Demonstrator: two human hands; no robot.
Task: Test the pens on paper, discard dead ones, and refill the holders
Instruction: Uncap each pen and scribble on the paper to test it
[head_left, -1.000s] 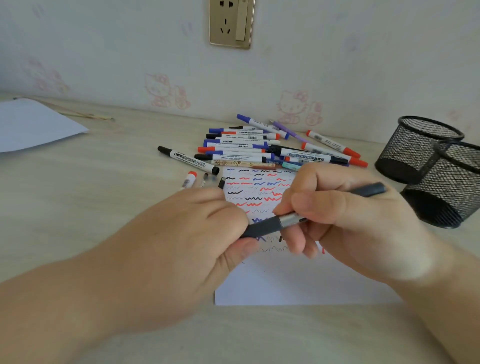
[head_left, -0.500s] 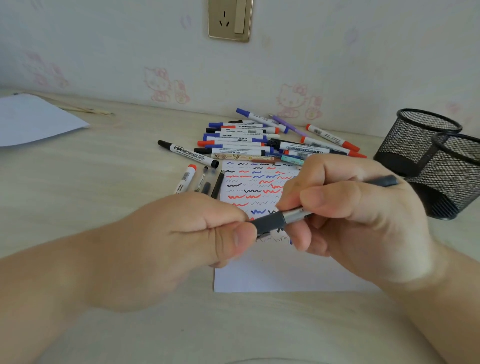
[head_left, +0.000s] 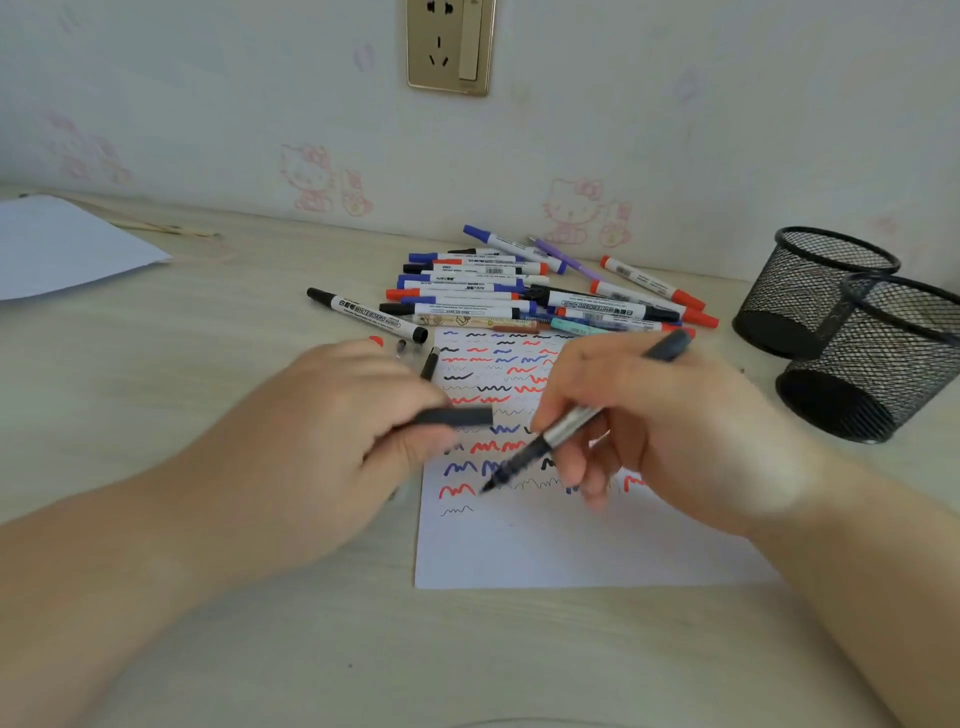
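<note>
Over the paper (head_left: 571, 545), my right hand (head_left: 675, 431) pinches the uncapped pen (head_left: 550, 441); my left hand (head_left: 322, 441) grips its cap (head_left: 457, 417). Risk: hovering tip smears wet squiggles.

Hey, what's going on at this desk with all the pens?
A person is testing pens on a sheet of paper already covered with red, blue and black squiggles. The left hand holds a dark cap clear of the pen. The right hand grips the uncapped dark pen, tip down at the paper. A pile of markers lies behind the sheet. The two mesh holders on the right look empty.
</note>
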